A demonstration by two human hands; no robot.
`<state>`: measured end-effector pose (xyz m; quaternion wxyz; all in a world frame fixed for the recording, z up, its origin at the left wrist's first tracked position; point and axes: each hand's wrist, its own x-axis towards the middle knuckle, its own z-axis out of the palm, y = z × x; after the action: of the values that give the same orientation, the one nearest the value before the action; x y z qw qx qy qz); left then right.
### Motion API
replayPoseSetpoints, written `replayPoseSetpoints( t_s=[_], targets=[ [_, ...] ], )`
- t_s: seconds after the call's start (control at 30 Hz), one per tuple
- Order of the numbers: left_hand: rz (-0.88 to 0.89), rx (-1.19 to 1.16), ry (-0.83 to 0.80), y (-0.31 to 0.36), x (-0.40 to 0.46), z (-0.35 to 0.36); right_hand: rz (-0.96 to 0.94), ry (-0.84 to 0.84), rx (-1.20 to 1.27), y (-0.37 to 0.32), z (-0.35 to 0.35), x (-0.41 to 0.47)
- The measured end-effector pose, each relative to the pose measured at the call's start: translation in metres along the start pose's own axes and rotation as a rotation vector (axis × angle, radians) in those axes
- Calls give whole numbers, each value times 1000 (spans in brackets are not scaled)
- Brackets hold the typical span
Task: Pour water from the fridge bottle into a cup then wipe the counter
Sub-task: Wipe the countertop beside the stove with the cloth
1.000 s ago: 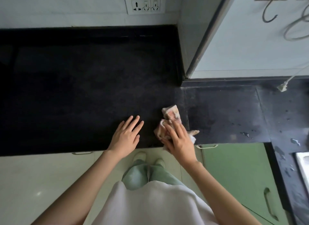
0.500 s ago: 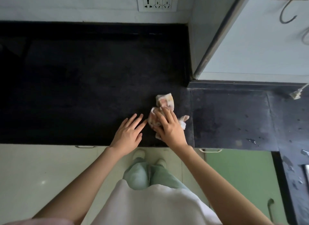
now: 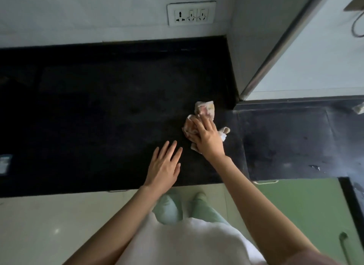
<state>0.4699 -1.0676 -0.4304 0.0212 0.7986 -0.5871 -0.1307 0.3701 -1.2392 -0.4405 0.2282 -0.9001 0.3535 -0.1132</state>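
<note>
My right hand (image 3: pixel 206 138) presses a crumpled, light patterned cloth (image 3: pixel 204 110) flat onto the black counter (image 3: pixel 98 111), near the counter's right end. Part of the cloth sticks out beyond my fingers toward the wall. My left hand (image 3: pixel 164 167) lies flat on the counter near its front edge, fingers spread, holding nothing, a short way left of the cloth. No bottle or cup is in view.
A white wall socket (image 3: pixel 191 13) sits above the counter's back edge. A pale wall corner with a metal strip (image 3: pixel 275 47) juts out at the right. A lower dark counter (image 3: pixel 285 136) with water drops continues right, over green cabinet doors (image 3: pixel 295 205).
My right hand has slid the cloth away from the front edge, farther back on the counter. My left hand stays flat near the front edge. The camera view shifted leftward.
</note>
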Motion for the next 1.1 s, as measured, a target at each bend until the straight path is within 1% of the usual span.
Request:
replayPoseSetpoints(
  t_s=[0.07, 0.17, 0.23, 0.3, 0.4, 0.43, 0.53, 0.6, 0.7, 0.8, 0.83, 0.9, 1.0, 1.03, 1.1],
  targets=[
    [-17, -4, 20, -24, 7, -10, -57, -19, -1, -16, 8, -18],
    [-20, 7, 1, -61, 20, -22, -74, -6, -9, -18, 6, -60],
    [-10, 11, -23, -78, 33, -27, -17, 36, -12, -10, 3, -82],
    [8, 18, -45, -90, 47, -31, 93, 83, -44, 5, -3, -81],
    [33, 36, -78, -101, 67, -34, 321, 106, -78, 21, -9, -32],
    [38, 41, -82, -104, 73, -34, 336, 112, -79, 21, -9, -9],
    [31, 34, -97, -110, 84, -35, 239, 113, -49, -3, 6, 53],
    [25, 16, -101, -112, 85, -35, 161, 86, -54, -28, 21, 70],
    [27, 0, -100, -114, 83, -32, 35, 10, -80, -51, 33, 50],
    [50, -12, -98, -117, 82, -29, -30, 12, -54, -37, 26, 19],
    [55, -20, -96, -118, 83, -28, -10, 34, -55, -26, 19, 15],
    [51, -32, -83, -119, 83, -27, 90, 59, -59, -1, 2, 26],
    [29, -28, -76, -118, 83, -25, 297, 86, -86, 24, -13, 84],
    [25, -15, -74, -117, 83, -24, 317, 64, -89, 24, -13, 108],
    [20, 14, -62, -118, 83, -25, 251, 35, -80, 11, -6, 147]
  ],
)
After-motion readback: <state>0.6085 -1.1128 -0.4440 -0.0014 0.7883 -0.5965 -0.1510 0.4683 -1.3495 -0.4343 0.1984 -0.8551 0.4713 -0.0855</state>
